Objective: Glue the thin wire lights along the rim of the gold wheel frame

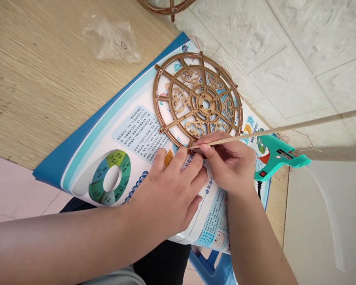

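Note:
My right hand (231, 162) pinches a thin wooden stick (255, 133) between thumb and fingers. The stick's tip reaches the near rim of a round, brown openwork frame (195, 99) with spokes and scroll patterns. Thin copper-coloured wire runs along this frame's rim. Close to the stick's tip, my left hand (172, 186) lies palm down with bent fingers, its fingertips by the rim. Whatever the left fingers hold, if anything, is hidden under them. Beneath the frame is a printed blue and white sheet (130, 107).
A teal glue gun (280, 154) with a lit light and a black cord lies right of my right hand. A clear plastic bag (112, 39) rests on the wooden tabletop (41, 59). Another brown frame (172, 8) shows at the top. A tiled wall (287, 51) borders the right side.

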`<state>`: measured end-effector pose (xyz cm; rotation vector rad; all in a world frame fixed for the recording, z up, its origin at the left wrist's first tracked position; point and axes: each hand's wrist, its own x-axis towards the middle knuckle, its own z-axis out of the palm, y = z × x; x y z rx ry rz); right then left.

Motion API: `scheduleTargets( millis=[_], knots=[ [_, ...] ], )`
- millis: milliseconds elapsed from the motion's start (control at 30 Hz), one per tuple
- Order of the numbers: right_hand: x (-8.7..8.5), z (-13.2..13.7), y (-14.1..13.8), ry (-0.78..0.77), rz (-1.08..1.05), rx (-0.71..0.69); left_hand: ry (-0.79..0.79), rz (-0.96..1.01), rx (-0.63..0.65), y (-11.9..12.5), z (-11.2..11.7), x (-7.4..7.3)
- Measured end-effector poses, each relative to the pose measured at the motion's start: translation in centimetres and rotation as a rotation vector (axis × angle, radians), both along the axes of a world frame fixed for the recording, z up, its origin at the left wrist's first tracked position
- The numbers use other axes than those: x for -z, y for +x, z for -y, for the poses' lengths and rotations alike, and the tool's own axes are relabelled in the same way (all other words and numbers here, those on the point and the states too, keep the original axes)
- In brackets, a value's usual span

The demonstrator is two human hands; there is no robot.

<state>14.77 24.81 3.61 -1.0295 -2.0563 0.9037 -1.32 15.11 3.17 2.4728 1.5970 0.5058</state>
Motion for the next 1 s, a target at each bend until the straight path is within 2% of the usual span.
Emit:
scheduleTargets(
  millis=[233, 1000],
  knots=[
    [0.15, -0.10, 0.18, -0.004, 0.000, -0.065, 0.007, -0.010, -0.016, 0.10, -0.01, 0.07],
    [0.15, -0.22, 0.15, 0.013, 0.033, -0.081, 0.003, 0.000, -0.022, 0.03, 0.08, -0.07]
  ],
)
